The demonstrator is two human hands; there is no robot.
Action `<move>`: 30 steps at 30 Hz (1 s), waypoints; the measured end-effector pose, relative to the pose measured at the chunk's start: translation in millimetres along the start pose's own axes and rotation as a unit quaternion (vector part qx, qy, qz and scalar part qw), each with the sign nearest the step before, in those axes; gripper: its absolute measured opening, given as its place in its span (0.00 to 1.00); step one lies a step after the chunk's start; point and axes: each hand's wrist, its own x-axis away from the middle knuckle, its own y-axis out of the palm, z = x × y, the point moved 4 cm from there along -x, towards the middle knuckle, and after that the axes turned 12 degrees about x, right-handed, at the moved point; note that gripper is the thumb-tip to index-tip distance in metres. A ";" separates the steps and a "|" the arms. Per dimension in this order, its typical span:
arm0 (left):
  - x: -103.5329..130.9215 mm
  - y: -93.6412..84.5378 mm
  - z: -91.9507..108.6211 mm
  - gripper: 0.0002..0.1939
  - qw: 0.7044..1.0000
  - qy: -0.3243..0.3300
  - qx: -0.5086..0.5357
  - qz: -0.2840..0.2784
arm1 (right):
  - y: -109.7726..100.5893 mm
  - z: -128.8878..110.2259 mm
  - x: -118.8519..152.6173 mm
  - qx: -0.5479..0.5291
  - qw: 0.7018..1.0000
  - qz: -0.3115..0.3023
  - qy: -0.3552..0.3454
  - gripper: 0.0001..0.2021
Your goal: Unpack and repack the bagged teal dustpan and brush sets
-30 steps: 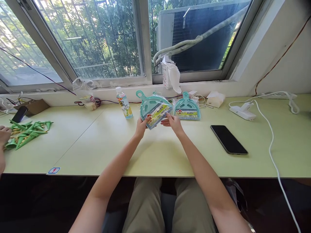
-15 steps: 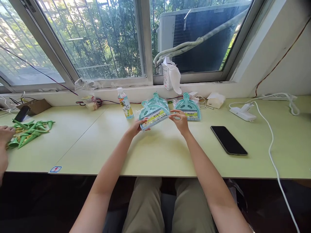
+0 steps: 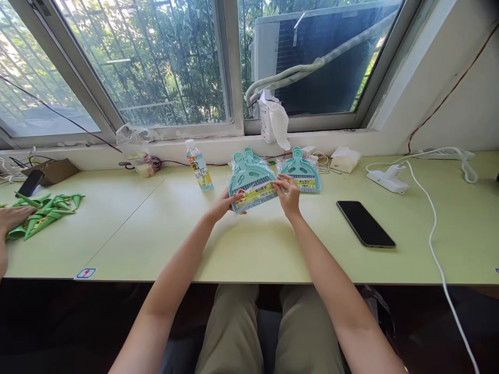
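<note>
My left hand (image 3: 223, 205) grips the lower left corner of a teal mini dustpan and brush set (image 3: 254, 188) in a clear plastic wrapper with a yellow label. The thumb lies on its front. My right hand (image 3: 287, 196) pinches the right edge of that pack. The set is tilted, its right side higher, just above the table. A second teal handle (image 3: 248, 154) shows behind it, and most of what it belongs to is hidden. Beyond my right hand lies another wrapped dustpan set (image 3: 302, 169), partly covered by my fingers.
A drink bottle (image 3: 199, 165) stands left of the packs. To the right are a black phone (image 3: 365, 223) and a white charger (image 3: 389, 179) with a cable. At far left, another person's hand (image 3: 15, 217) rests on green cone-shaped pieces (image 3: 49, 212). A tissue pack (image 3: 273, 119) stands by the window.
The held dustpan set has shifted slightly right and turned more face-on, overlapping the teal shape behind it. My right fingers now hold its right edge. The other person's hand has moved right over the green pieces.
</note>
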 end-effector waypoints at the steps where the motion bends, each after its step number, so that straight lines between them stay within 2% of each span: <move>1: 0.2 0.7 0.7 0.31 1.000 0.003 0.001 0.004 | 0.8 1.1 0.3 -0.011 1.000 -0.005 0.016 0.15; 4: 0.3 0.3 2.0 0.33 1.000 0.004 -0.002 0.016 | 7.1 5.4 1.3 -0.064 0.993 -0.046 0.087 0.24; 7: -0.2 -0.1 0.2 0.34 1.000 -0.012 -0.013 0.019 | 15.2 13.0 1.4 -0.123 0.978 -0.066 0.156 0.26; 9: -0.2 1.5 -0.5 0.36 1.000 -0.007 -0.002 0.023 | 18.7 19.6 1.4 -0.144 0.970 -0.051 0.191 0.26; 13: 3.8 11.9 6.6 0.49 0.997 0.068 0.029 0.015 | 20.3 30.8 3.1 -0.156 0.957 -0.005 0.246 0.27; 15: 6.7 20.5 10.4 0.55 0.996 0.092 -0.004 -0.011 | 19.2 33.6 4.2 -0.157 0.951 0.012 0.266 0.29; 17: 7.6 26.4 12.3 0.54 0.992 0.111 -0.057 -0.014 | 18.3 34.2 4.7 -0.154 0.948 0.019 0.277 0.29; 21: 1.7 23.3 7.4 0.27 0.984 0.137 -0.093 0.065 | 18.8 28.2 4.2 -0.163 0.951 0.025 0.260 0.28; 23: -1.3 18.5 3.3 0.22 0.980 0.146 -0.075 0.113 | 20.9 22.4 3.9 -0.176 0.954 0.014 0.241 0.26; 25: -1.6 14.0 1.6 0.25 0.972 0.166 -0.047 0.160 | 23.0 16.2 4.0 -0.187 0.957 -0.006 0.223 0.24; 28: 0.4 8.5 2.7 0.39 0.956 0.201 -0.001 0.213 | 23.3 10.8 4.2 -0.196 0.957 -0.034 0.213 0.23; 30: 0.2 4.4 2.6 0.47 0.951 0.201 0.019 0.234 | 23.7 10.7 4.4 -0.211 0.951 -0.062 0.219 0.26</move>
